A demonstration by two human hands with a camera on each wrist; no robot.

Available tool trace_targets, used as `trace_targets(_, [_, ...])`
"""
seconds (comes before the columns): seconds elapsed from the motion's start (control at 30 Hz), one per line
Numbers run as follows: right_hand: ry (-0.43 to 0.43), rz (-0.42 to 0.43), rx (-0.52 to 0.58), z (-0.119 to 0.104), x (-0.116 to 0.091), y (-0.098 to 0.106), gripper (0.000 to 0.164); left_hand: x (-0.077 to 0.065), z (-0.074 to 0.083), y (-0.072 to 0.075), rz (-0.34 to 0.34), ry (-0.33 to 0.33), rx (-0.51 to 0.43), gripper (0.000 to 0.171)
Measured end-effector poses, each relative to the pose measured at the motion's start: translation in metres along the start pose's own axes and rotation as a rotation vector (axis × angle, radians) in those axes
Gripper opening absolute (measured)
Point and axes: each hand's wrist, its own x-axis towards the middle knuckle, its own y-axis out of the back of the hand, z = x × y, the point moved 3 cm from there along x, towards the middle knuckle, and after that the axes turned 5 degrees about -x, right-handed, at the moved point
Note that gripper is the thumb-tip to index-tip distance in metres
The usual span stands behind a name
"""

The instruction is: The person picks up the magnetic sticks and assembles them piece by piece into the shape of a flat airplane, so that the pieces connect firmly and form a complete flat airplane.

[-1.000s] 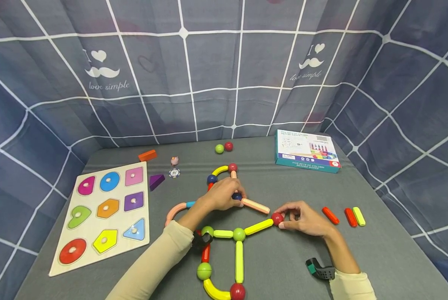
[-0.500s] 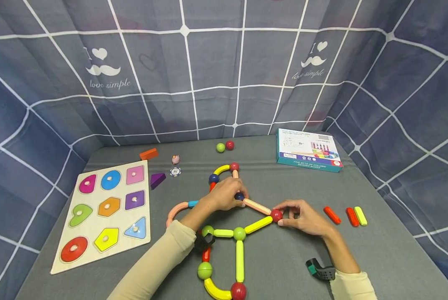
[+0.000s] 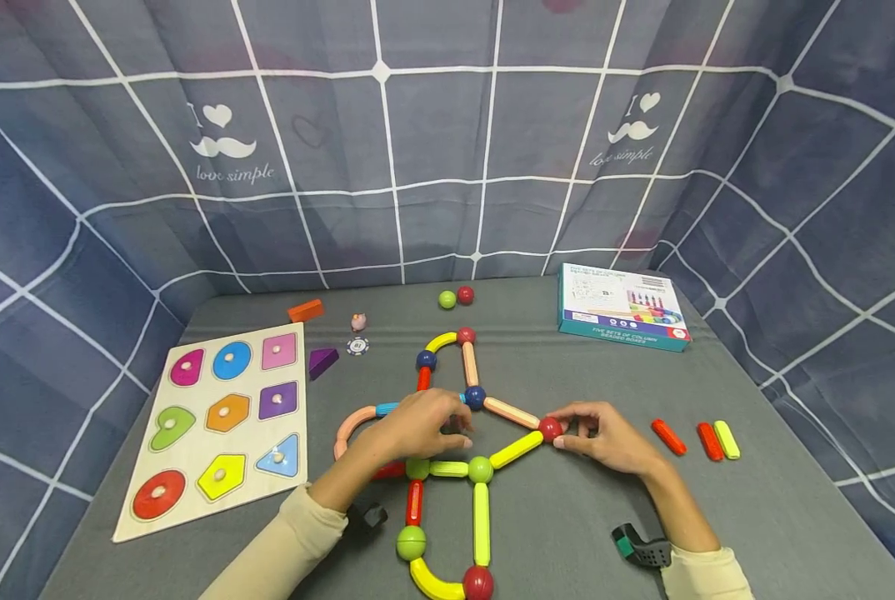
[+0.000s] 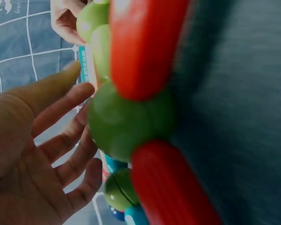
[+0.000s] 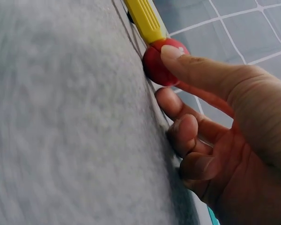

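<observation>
A figure of coloured rods and balls lies on the grey cloth. My right hand (image 3: 605, 437) pinches a red ball (image 3: 551, 429) between thumb and fingers at the figure's right corner. A yellow rod (image 3: 517, 450) and a peach rod (image 3: 511, 412) both meet that ball. The peach rod's other end is at a dark blue ball (image 3: 475, 397). My left hand (image 3: 421, 429) hovers over the figure's middle, its fingers loosely bent and holding nothing. In the left wrist view, a green ball (image 4: 131, 119) between two red rods sits close beside those fingers.
A wooden shape puzzle board (image 3: 218, 425) lies at left, near a purple wedge (image 3: 322, 362) and an orange block (image 3: 306, 311). A flat box (image 3: 623, 306) stands back right. Loose red rods (image 3: 668, 437) and a yellow-green rod (image 3: 727, 439) lie at right. Two balls (image 3: 447, 299) rest at the back.
The peach rod's end and the red ball have come together. My left hand has let go near the dark blue ball and drawn back left and nearer. My right hand still pinches the red ball.
</observation>
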Motion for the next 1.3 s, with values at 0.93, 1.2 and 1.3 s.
trace_targets(0.93, [-0.473, 0.264, -0.577, 0.022, -0.074, 0.091, 0.03, -0.025, -0.006, -0.022, -0.047, 0.0, -0.03, 0.015])
trace_targets(1.2, [-0.267, 0.324, -0.069, 0.018, -0.035, 0.058, 0.029, -0.027, -0.008, -0.023, -0.028, 0.01, -0.049, 0.015])
trace_targets(1.3, [-0.207, 0.256, 0.31, 0.018, -0.017, 0.039, 0.031, -0.027, -0.008, -0.023, -0.028, 0.016, -0.057, 0.014])
